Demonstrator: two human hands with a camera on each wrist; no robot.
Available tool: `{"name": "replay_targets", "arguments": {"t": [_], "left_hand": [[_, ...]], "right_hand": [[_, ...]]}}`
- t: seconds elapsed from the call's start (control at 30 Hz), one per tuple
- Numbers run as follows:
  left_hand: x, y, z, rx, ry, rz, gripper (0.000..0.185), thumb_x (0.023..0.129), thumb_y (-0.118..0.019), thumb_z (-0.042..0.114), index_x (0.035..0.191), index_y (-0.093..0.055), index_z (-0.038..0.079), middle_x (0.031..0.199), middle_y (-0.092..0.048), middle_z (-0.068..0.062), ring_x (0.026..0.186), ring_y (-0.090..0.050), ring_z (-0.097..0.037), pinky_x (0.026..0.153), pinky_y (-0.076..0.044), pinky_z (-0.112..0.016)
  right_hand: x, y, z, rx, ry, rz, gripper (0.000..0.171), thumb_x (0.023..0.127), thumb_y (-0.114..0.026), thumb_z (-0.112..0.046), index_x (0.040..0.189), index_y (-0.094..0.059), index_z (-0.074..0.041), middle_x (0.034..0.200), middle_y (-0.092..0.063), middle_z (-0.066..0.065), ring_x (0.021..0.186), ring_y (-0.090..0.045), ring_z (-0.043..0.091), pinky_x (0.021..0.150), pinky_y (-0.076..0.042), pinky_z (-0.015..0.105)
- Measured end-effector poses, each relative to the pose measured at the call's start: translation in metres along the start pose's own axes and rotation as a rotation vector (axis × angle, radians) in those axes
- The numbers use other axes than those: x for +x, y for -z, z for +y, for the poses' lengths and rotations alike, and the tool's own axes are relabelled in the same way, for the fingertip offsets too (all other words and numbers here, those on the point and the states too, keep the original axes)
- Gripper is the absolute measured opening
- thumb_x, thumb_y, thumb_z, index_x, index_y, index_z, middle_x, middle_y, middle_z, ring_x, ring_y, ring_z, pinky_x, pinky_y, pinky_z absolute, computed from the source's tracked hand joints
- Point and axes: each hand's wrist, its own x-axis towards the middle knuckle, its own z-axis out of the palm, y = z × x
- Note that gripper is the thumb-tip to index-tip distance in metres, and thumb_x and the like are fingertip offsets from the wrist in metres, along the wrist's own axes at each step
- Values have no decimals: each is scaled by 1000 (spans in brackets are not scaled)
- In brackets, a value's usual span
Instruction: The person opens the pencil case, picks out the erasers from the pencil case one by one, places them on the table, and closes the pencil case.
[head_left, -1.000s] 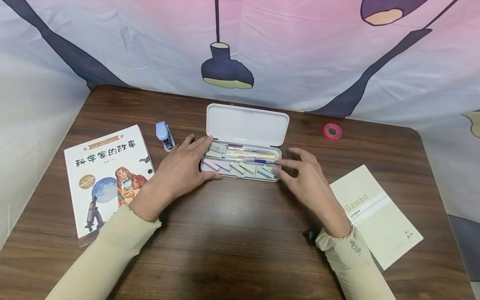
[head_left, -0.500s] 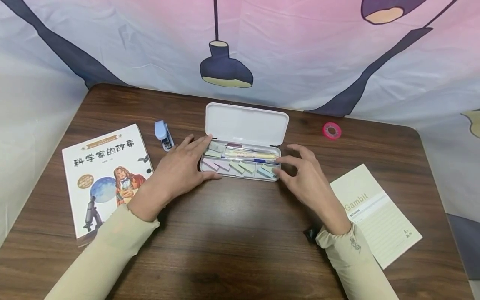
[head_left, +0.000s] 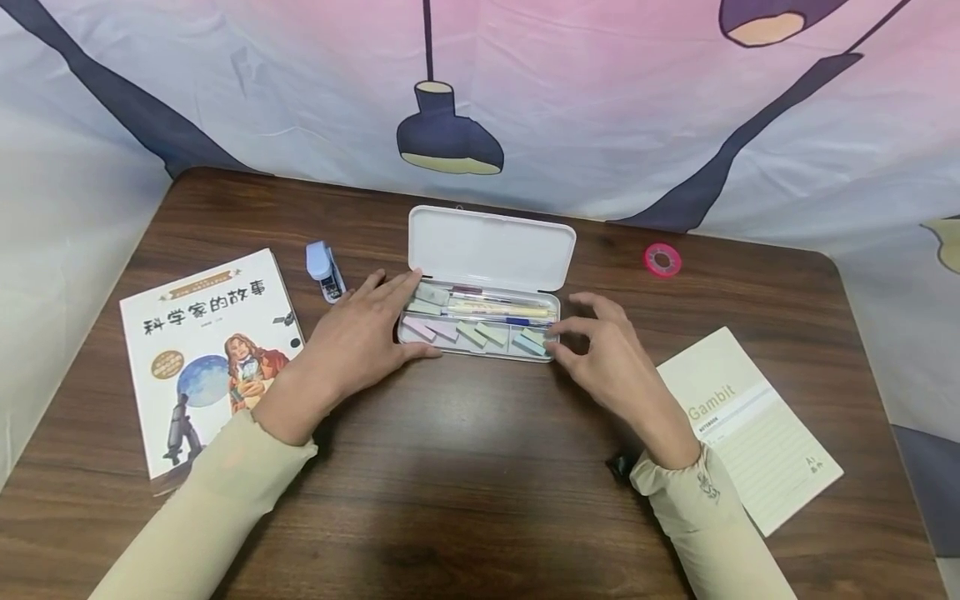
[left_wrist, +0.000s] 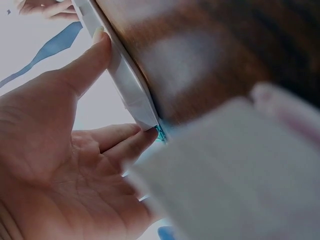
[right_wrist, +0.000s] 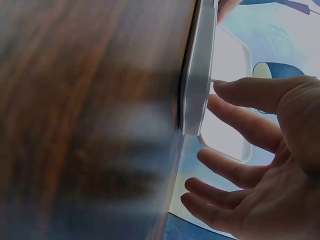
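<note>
A white pencil case (head_left: 491, 248) lies open at the middle of the brown table (head_left: 480, 467), lid tipped back. Its tray (head_left: 480, 352) holds pastel sticky-note pads (head_left: 483, 335) in front and pens (head_left: 498, 311) behind. My left hand (head_left: 390, 321) rests against the tray's left end, with its thumb along the front edge and straight fingers at the end wall. In the left wrist view, that left hand (left_wrist: 85, 140) touches the case's edge (left_wrist: 127, 85). My right hand (head_left: 570, 337) touches the tray's right end with spread fingers. The right wrist view shows the right hand (right_wrist: 245, 150) beside the case's end (right_wrist: 197, 75).
A picture book (head_left: 213, 358) lies at the left, with a small blue stapler (head_left: 324, 268) beyond it. There is a pink tape roll (head_left: 663, 260) at the back right and a cream notebook (head_left: 750, 425) at the right. A printed curtain (head_left: 480, 100) closes off the back.
My right hand's fingers have edged a little left onto the tray's right end. The left hand and the case have stayed put.
</note>
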Motion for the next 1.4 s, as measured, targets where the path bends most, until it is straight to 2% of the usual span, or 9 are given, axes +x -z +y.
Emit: {"name": "replay_targets", "arguments": {"t": [0.1, 0.27, 0.37, 0.6, 0.83, 0.93, 1.07, 1.27, 1.4], "left_hand": [[0, 2, 1, -2, 3, -6, 111, 96, -88, 63, 180, -37, 13, 184, -45, -16, 171, -37, -55, 133, -37, -80], [9, -22, -23, 11, -14, 21, 116, 94, -84, 75, 182, -33, 18, 185, -43, -11, 173, -36, -51, 134, -36, -80], [11, -29, -30, 17, -19, 24, 117, 94, -83, 76, 183, -31, 19, 186, -42, -11, 173, -35, -51, 134, -36, -80], [4, -8, -9, 1, -6, 3, 113, 96, -86, 67, 182, -34, 14, 184, -44, -16, 172, -36, -54, 133, -36, -81], [7, -15, -15, 4, -14, 12, 114, 96, -85, 69, 182, -33, 15, 185, -43, -15, 171, -36, -55, 131, -36, -83], [6, -13, -13, 6, -11, 4, 113, 97, -82, 71, 182, -32, 15, 185, -42, -17, 171, -36, -56, 131, -36, -83], [3, -5, -5, 2, 2, -6, 110, 99, -83, 66, 181, -34, 13, 184, -43, -17, 171, -37, -55, 131, -38, -82], [-3, 10, 11, -4, 21, -38, 106, 100, -87, 54, 180, -36, 8, 184, -42, -20, 172, -35, -55, 134, -36, -80], [-4, 14, 16, -2, 33, -60, 104, 103, -85, 54, 180, -34, 7, 185, -41, -21, 172, -34, -55, 136, -34, -78]], "right_hand": [[0, 0, 1, -1, -3, -13, 17, 102, -83, -12, 116, -90, -5, 164, -61, 29, 162, -47, 52, 138, -36, 70], [1, 0, 1, -11, 19, -26, 17, 102, -81, -11, 116, -90, -5, 162, -63, 28, 160, -50, 52, 135, -39, 73], [1, 0, 0, -19, 24, -40, 18, 102, -80, -11, 117, -90, -4, 161, -63, 27, 159, -51, 52, 132, -40, 74], [3, 3, -1, -46, 42, -81, 22, 103, -79, -10, 120, -89, -3, 161, -64, 26, 158, -52, 52, 130, -41, 75], [6, 1, 4, -53, 70, -99, 24, 100, -78, -12, 120, -89, -2, 160, -63, 30, 158, -50, 54, 132, -38, 77], [7, 2, 5, -57, 78, -111, 25, 101, -77, -14, 120, -89, -3, 161, -62, 29, 159, -49, 54, 133, -38, 77], [8, 5, 2, -59, 75, -137, 25, 101, -77, -12, 121, -88, -1, 164, -61, 29, 161, -49, 52, 134, -38, 75], [8, 1, 9, -52, 124, -108, 24, 99, -78, -13, 117, -88, 0, 161, -61, 31, 159, -49, 53, 132, -39, 76], [8, 1, 9, -60, 125, -118, 24, 100, -78, -13, 118, -88, 0, 163, -59, 31, 160, -48, 52, 133, -38, 77]]}}
